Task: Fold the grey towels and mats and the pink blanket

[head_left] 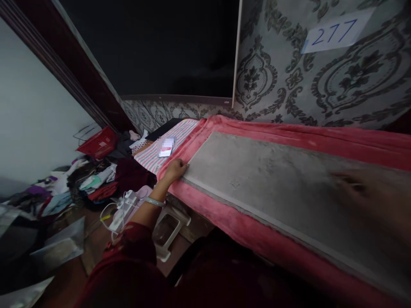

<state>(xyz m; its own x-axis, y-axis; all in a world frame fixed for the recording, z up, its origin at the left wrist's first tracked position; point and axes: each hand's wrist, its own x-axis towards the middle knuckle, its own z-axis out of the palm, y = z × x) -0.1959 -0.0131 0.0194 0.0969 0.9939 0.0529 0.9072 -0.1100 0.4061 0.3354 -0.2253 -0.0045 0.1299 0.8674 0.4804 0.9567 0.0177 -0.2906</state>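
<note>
A long grey plush cloth (244, 175) with a pale border lies spread over a pink-red blanket (199, 192) on a table. At its near left corner, my left hand (176, 170) has its fingers closed on the edge. A pale bangle (154, 201) circles that wrist. Over the right part of the grey cloth is my right hand (369, 192), smeared by motion. Its fingers look bent, but I cannot tell whether they grip anything. Faint wrinkles mark the cloth's surface.
A lit phone (166, 147) rests on a striped cloth (146, 158) at the left. Below stand a white plastic stool (171, 233) and a power strip (126, 209). Piled clothes (99, 179) and a red bag (98, 143) crowd the left. A large dark screen (160, 51) hangs behind.
</note>
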